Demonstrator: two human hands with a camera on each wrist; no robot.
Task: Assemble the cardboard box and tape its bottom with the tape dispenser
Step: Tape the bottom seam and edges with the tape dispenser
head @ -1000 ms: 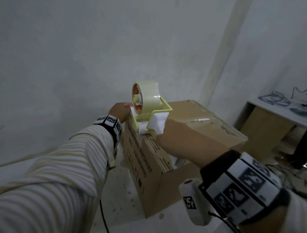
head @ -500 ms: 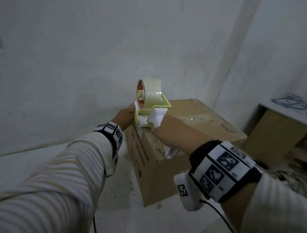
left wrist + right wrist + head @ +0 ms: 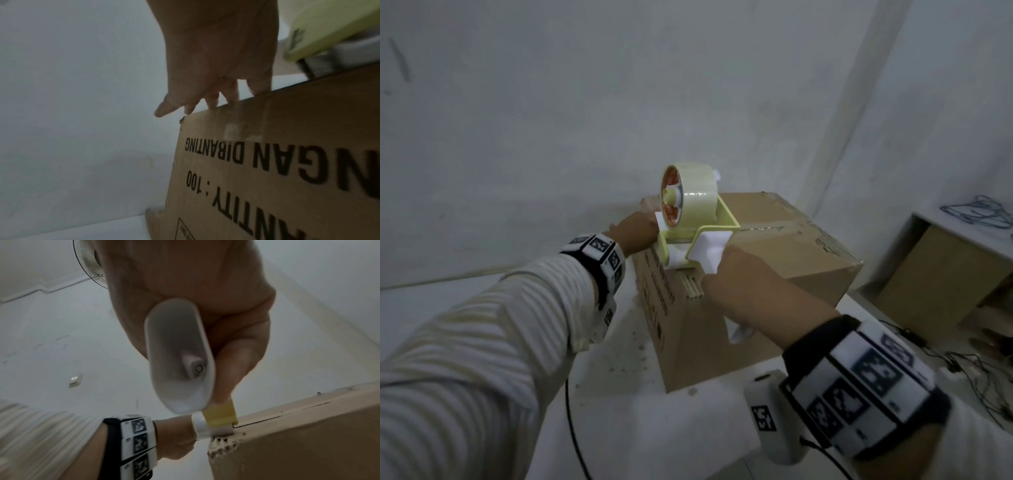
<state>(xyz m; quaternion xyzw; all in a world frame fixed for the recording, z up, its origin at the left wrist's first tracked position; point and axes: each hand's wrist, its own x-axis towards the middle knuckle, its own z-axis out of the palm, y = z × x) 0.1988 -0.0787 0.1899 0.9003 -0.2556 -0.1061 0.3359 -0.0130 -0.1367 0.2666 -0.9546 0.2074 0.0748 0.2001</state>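
Observation:
A brown cardboard box (image 3: 787, 253) stands on the floor with its flaps folded closed on top; its printed side (image 3: 287, 162) faces left. My right hand (image 3: 736, 274) grips the white handle (image 3: 180, 356) of a yellow tape dispenser (image 3: 688, 212), whose front roller (image 3: 207, 426) sits on the box's near top corner. A roll of clear tape is mounted on the dispenser. My left hand (image 3: 635, 229) lies with straight fingers (image 3: 213, 100) on the box's top left edge, just beside the dispenser (image 3: 329, 27).
White walls stand close behind and to the right of the box. A low wooden table (image 3: 948, 270) with blue cables on it is at the right. Loose black cables (image 3: 969, 370) trail over the white floor there. A wall fan (image 3: 92, 261) shows in the right wrist view.
The view has drifted, so box and hands sit lower and further right in frame. Dispenser and both hands stay at the box's near corner; the left hand has slid slightly along the top edge.

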